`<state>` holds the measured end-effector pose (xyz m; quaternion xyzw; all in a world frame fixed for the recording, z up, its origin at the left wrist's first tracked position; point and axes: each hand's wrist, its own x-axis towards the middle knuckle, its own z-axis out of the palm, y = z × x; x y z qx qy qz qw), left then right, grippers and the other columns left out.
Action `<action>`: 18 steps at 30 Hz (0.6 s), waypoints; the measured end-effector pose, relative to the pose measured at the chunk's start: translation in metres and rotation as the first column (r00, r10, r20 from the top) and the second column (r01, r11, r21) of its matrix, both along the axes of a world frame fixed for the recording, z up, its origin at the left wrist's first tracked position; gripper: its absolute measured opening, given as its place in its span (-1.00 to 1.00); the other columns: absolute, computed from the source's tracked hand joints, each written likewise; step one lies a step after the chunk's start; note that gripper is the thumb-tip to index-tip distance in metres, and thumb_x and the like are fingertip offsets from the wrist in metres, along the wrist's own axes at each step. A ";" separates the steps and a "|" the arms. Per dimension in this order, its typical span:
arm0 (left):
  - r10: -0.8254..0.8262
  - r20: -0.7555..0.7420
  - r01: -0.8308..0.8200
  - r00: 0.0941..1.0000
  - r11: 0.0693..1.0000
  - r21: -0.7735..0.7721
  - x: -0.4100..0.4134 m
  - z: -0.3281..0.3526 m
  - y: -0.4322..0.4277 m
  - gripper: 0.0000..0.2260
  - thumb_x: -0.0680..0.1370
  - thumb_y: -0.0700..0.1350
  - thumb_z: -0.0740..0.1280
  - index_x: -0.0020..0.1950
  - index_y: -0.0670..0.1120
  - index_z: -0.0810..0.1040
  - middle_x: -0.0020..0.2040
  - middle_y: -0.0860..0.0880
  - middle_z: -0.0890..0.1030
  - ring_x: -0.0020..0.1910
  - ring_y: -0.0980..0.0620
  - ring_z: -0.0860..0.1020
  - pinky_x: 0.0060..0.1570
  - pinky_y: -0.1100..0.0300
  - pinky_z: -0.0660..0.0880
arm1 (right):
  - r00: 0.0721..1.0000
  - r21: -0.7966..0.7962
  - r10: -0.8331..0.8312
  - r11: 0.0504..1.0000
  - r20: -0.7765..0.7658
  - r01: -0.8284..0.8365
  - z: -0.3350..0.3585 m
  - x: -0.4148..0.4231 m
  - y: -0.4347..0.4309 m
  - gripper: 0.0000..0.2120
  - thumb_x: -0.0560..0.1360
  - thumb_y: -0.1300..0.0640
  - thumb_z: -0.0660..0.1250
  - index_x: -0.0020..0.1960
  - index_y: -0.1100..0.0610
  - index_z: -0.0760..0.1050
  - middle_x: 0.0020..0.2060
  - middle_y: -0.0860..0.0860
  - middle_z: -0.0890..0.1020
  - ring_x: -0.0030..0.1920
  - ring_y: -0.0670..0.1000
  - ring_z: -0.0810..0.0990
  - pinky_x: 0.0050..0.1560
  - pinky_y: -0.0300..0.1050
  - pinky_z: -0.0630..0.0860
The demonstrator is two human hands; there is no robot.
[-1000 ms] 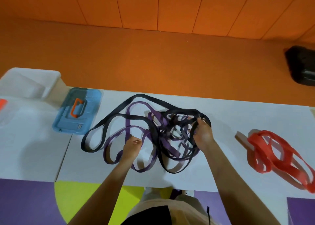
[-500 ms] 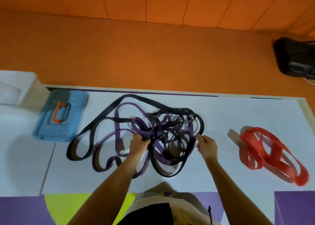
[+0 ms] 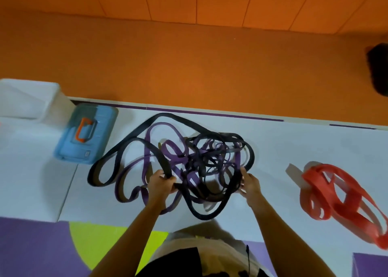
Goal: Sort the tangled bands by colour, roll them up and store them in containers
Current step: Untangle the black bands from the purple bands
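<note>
A tangle of black bands point(image 3: 134, 139) and purple bands point(image 3: 174, 150) lies in the middle of the white table point(image 3: 294, 146). My left hand point(image 3: 160, 183) grips a black band at the tangle's near left side. My right hand point(image 3: 249, 182) holds a black strand at the tangle's right edge. A separate heap of red bands point(image 3: 338, 194) lies to the right, apart from both hands.
A blue box with an orange handle point(image 3: 85, 135) lies at the left of the table. A clear plastic container point(image 3: 25, 98) stands further left. A dark bag point(image 3: 379, 66) sits on the orange floor at the far right.
My left hand has shifted from a purple strand to gripping a black band. My right hand came from the tangle's far right down to its near right edge. The tangle has bunched tighter.
</note>
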<state>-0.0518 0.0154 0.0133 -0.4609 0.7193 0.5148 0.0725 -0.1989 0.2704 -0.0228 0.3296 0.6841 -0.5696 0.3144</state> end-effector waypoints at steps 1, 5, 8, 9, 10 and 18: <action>0.032 -0.023 -0.032 0.999 0.999 0.019 0.005 0.005 0.002 -0.85 0.67 -0.13 0.41 0.05 -0.22 0.56 -0.22 -0.07 0.69 -0.35 0.11 0.70 -0.33 0.41 0.54 | 1.000 0.004 -0.016 1.000 0.016 0.016 -0.003 -0.003 0.001 -0.74 0.67 0.04 0.39 0.02 0.26 0.57 -0.21 0.15 0.62 -0.24 0.13 0.59 -0.36 -0.09 0.55; 0.152 -0.052 -0.149 0.987 0.987 0.055 0.022 0.018 0.014 -0.77 0.67 -0.11 0.41 0.11 -0.26 0.49 -0.14 -0.27 0.71 -0.19 -0.20 0.75 -0.06 -0.12 0.71 | 0.992 0.173 0.119 0.979 -0.039 -0.110 -0.016 -0.013 0.010 -0.79 0.61 0.19 0.44 0.12 0.35 0.66 0.02 0.28 0.70 0.03 0.26 0.66 0.15 0.16 0.61; 0.187 -0.014 -0.185 0.982 0.978 0.098 0.032 0.028 0.023 -0.88 0.62 -0.34 0.34 0.13 -0.28 0.46 -0.12 -0.26 0.67 -0.18 -0.20 0.73 -0.05 -0.22 0.70 | 0.947 0.368 0.308 0.894 -0.087 -0.257 -0.011 -0.020 0.022 -0.76 0.59 0.07 0.45 0.04 0.27 0.70 -0.02 0.26 0.74 0.08 0.29 0.68 0.15 0.14 0.63; 0.204 -0.014 -0.200 0.979 0.972 0.125 0.034 0.032 0.027 -0.88 0.60 -0.38 0.31 0.11 -0.29 0.45 -0.19 -0.23 0.63 -0.27 -0.13 0.70 -0.21 -0.13 0.71 | 0.935 0.411 0.343 0.869 -0.095 -0.277 -0.009 -0.022 0.029 -0.73 0.58 0.02 0.46 -0.01 0.26 0.68 -0.06 0.23 0.73 0.06 0.29 0.68 0.11 0.11 0.63; 0.233 -0.034 -0.225 0.972 0.962 0.152 0.037 0.037 0.030 -0.87 0.59 -0.41 0.30 0.09 -0.26 0.44 -0.24 -0.23 0.57 -0.35 -0.08 0.66 -0.35 0.01 0.68 | 0.932 0.441 0.347 0.856 -0.102 -0.270 -0.008 -0.023 0.037 -0.73 0.56 0.01 0.46 -0.03 0.25 0.66 -0.09 0.22 0.72 0.05 0.29 0.68 0.07 0.08 0.61; 0.546 -0.371 -0.555 0.751 0.827 0.093 0.062 0.073 0.045 -0.68 0.56 -0.27 0.44 0.25 0.02 0.59 -0.21 -0.03 0.67 -0.48 0.23 0.53 -0.48 0.37 0.43 | 0.910 -0.085 -0.229 0.973 -0.345 0.213 0.024 -0.031 0.108 -0.72 0.58 0.35 0.32 0.22 0.14 0.35 -0.12 0.26 0.63 -0.33 0.15 0.66 -0.14 0.14 0.70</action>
